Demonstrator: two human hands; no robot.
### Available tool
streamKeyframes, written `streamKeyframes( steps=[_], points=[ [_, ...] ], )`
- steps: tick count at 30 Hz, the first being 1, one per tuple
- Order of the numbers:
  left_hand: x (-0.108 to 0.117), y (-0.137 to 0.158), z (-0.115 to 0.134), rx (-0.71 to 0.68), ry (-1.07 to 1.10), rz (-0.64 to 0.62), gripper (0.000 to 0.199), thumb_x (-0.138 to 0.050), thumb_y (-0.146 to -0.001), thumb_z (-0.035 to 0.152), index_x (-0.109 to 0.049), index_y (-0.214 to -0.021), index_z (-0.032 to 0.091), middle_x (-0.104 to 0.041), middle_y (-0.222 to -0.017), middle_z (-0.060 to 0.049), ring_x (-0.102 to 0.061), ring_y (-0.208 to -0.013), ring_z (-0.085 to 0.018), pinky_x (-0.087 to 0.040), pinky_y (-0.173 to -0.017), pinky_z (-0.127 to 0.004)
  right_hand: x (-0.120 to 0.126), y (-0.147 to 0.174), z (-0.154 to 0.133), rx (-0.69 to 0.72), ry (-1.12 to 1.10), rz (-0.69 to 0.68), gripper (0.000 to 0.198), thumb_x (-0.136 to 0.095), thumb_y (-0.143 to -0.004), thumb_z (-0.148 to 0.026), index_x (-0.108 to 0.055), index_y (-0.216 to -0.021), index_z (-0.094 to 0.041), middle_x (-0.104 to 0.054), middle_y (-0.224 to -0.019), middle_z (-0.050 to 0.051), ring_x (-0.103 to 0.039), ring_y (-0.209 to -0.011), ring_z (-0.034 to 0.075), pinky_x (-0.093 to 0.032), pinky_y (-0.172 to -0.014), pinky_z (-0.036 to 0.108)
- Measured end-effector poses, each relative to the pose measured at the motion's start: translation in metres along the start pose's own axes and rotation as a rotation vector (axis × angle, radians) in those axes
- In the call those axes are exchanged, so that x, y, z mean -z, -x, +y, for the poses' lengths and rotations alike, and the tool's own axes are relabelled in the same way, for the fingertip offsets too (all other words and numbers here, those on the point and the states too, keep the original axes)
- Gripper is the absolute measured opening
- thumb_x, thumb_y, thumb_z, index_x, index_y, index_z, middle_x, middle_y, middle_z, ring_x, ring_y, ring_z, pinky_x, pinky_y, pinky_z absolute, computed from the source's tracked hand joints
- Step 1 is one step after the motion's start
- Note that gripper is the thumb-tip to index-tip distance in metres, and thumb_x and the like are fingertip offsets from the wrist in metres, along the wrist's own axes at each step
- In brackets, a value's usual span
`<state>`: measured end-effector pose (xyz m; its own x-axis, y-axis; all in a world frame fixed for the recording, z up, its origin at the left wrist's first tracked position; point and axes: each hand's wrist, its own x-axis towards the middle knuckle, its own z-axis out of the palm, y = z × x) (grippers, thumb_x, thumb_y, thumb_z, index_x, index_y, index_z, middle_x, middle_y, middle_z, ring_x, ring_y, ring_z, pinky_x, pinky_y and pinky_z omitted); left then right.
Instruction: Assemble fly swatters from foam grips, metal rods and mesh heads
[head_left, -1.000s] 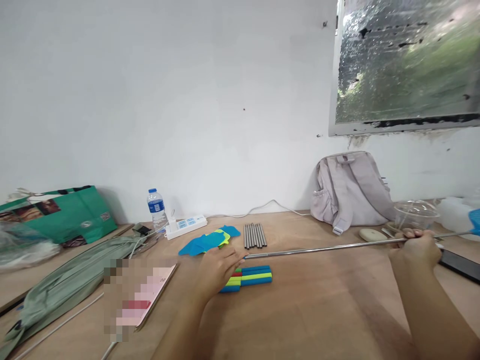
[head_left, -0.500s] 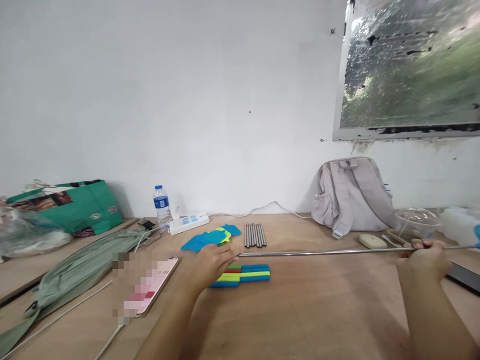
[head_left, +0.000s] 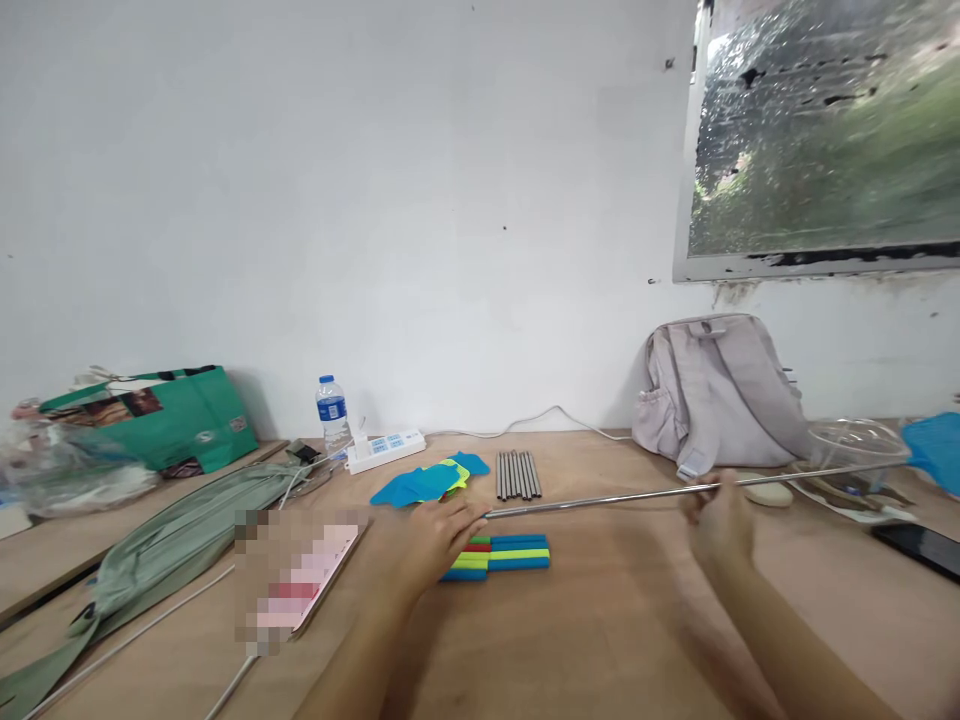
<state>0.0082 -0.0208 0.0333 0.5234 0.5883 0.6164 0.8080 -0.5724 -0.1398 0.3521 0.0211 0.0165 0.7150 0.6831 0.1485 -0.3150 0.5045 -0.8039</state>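
Observation:
A fly swatter with a long thin metal rod stretches across the view over the table, its right end slightly raised. Its flat blue head shows at the right edge. My left hand is closed around the left end, where the handle is mostly hidden by the fingers. Farther along, my right hand, a bit blurred, pinches the rod near its middle. Behind the left hand lie loose blue and yellow swatter heads. Coloured handle tubes lie side by side in front of the rod, and several short metal tubes behind it.
A phone on a white cable and a grey-green bag lie at the left. Along the wall stand a green bag, a water bottle, a power strip and a backpack. A clear bowl and a black phone are at the right.
My right hand has moved left along the rod, toward its middle. The blue head has come further into view at the right, slightly raised. My left hand keeps its hold.

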Motion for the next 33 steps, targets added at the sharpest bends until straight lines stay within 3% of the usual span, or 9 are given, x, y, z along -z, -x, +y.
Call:
streamKeyframes(
  steps=[3, 5, 11, 20, 26, 29, 33],
  points=[
    [0.003, -0.007, 0.015, -0.036, 0.027, -0.021, 0.026, -0.037, -0.089, 0.029, -0.06, -0.1, 0.025, -0.067, -0.09, 0.0, -0.061, -0.081, -0.013, -0.044, -0.07, -0.024, -0.015, 0.037, 0.026, -0.112, -0.083, -0.189, 0.029, -0.049, -0.073, -0.045, -0.042, -0.061, -0.019, -0.047, -0.053, -0.007, -0.032, -0.031, 0.003, -0.022, -0.031, 0.019],
    [0.008, -0.01, 0.019, -0.058, 0.003, -0.046, 0.025, -0.038, -0.088, 0.027, -0.061, -0.096, 0.025, -0.067, -0.085, 0.0, -0.061, -0.076, -0.013, -0.044, -0.065, -0.024, -0.019, 0.049, 0.034, -0.159, -0.09, -0.23, 0.029, -0.048, -0.073, -0.046, -0.043, -0.062, -0.02, -0.048, -0.05, -0.007, -0.033, -0.031, 0.004, -0.021, -0.03, 0.019],
    [0.021, -0.012, 0.008, -0.094, -0.063, -0.11, 0.025, -0.038, -0.088, 0.024, -0.059, -0.101, 0.025, -0.068, -0.091, 0.001, -0.062, -0.077, -0.014, -0.042, -0.059, -0.024, -0.019, 0.045, 0.029, -0.288, -0.079, -0.262, 0.016, -0.048, -0.072, -0.033, -0.046, -0.062, -0.02, -0.041, -0.038, -0.008, -0.033, -0.029, 0.007, -0.022, -0.029, 0.02],
    [0.01, -0.002, -0.003, -0.024, -0.032, -0.103, 0.027, -0.036, -0.089, 0.03, -0.059, -0.104, 0.026, -0.068, -0.093, 0.0, -0.061, -0.081, -0.015, -0.044, -0.068, -0.025, -0.024, 0.049, 0.015, -0.23, -0.125, -0.338, 0.023, -0.061, -0.065, -0.036, -0.051, -0.058, -0.017, -0.06, -0.055, -0.001, -0.039, -0.033, 0.005, -0.028, -0.031, 0.019],
    [-0.009, 0.01, -0.036, 0.111, -0.104, 0.073, 0.027, -0.04, -0.086, 0.037, -0.062, -0.094, 0.023, -0.067, -0.087, -0.003, -0.06, -0.078, -0.017, -0.041, -0.071, -0.03, -0.024, 0.052, 0.024, -0.351, -0.174, -0.466, 0.019, -0.069, -0.062, -0.034, -0.061, -0.066, -0.017, -0.06, -0.062, -0.002, -0.051, -0.05, 0.008, -0.043, -0.044, 0.019],
    [-0.004, 0.016, -0.055, 0.209, -0.188, 0.203, 0.028, -0.042, -0.085, 0.04, -0.062, -0.089, 0.021, -0.066, -0.085, -0.005, -0.057, -0.08, -0.02, -0.039, -0.074, -0.034, -0.023, 0.05, 0.03, -0.361, -0.219, -0.44, 0.015, -0.07, -0.063, -0.03, -0.061, -0.067, -0.018, -0.059, -0.064, -0.003, -0.052, -0.053, 0.008, -0.046, -0.047, 0.019],
    [0.005, 0.022, -0.068, 0.27, -0.23, 0.262, 0.027, -0.042, -0.084, 0.041, -0.06, -0.089, 0.022, -0.065, -0.086, -0.005, -0.055, -0.082, -0.022, -0.038, -0.075, -0.035, -0.022, 0.044, 0.03, -0.34, -0.249, -0.429, 0.016, -0.07, -0.063, -0.031, -0.062, -0.067, -0.018, -0.061, -0.071, -0.002, -0.055, -0.056, 0.008, -0.049, -0.049, 0.019]
  ],
)
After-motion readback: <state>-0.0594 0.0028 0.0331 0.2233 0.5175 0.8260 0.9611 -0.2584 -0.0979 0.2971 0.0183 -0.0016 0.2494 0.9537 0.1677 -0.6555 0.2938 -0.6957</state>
